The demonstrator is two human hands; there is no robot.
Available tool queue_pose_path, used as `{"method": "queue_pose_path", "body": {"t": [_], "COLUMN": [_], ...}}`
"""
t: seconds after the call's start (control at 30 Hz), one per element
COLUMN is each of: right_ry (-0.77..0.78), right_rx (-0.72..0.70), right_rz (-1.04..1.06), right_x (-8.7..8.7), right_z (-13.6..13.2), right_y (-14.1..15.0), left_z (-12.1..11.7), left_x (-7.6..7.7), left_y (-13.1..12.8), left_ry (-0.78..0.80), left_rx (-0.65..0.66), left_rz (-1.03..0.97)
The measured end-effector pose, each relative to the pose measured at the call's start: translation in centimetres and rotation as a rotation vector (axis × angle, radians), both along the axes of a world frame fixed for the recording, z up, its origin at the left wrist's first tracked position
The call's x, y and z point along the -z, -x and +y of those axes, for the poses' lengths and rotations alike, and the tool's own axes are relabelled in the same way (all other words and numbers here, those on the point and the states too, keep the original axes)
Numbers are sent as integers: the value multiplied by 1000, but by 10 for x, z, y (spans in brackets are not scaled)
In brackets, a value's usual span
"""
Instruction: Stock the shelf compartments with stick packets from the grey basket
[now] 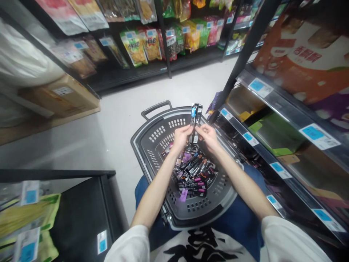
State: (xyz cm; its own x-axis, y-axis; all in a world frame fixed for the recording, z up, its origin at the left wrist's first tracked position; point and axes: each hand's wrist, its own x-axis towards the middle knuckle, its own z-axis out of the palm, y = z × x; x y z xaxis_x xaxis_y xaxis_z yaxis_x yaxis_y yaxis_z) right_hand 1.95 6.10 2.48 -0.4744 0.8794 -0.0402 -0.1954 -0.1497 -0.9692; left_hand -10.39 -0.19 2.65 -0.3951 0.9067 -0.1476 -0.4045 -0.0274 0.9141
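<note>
Both my hands are over the far side of a dark grey shopping basket (148, 147) that rests at my lap. Pinched in my left hand (181, 138) is a slim black stick packet (193, 115) with a blue patch near its top. My right hand (208, 137) pinches a second black stick packet (199, 113), upright beside the first one. Below them, a loose heap of black stick packets (192, 167) covers the basket floor, some with pink, purple or orange marks. The small print on the packets is too blurred to read.
On the right, a shelf rack (261, 91) with price tags stands close to my right arm. Snack bags (133, 47) line the shelves ahead. A cardboard box (64, 96) is at the left, and a low black shelf (79, 211) stands at the near left.
</note>
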Motion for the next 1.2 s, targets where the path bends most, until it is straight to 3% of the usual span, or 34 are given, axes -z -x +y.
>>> {"method": "queue_pose_path", "body": {"t": [0.53,0.73,0.83,0.97,1.2], "right_ry": [-105,-77,-86,-91,2], "right_rx": [28,25,46,71,75], "right_rz": [-43,-54,-41,-31,-49], "right_x": [5,8,9,9,13], "right_z": [0,0,1,3,5], "right_y": [-1,2,3,2,4], "left_z": [5,0,-4,-3,1], "left_x": [16,6,-1,-1,2], "left_y": [6,6,4,4,6], "left_ry": [19,19,-42,-133,-78], "left_rx": [-91,-124,-71,-28,-163], "left_rz": [143,356,443,429,381]}}
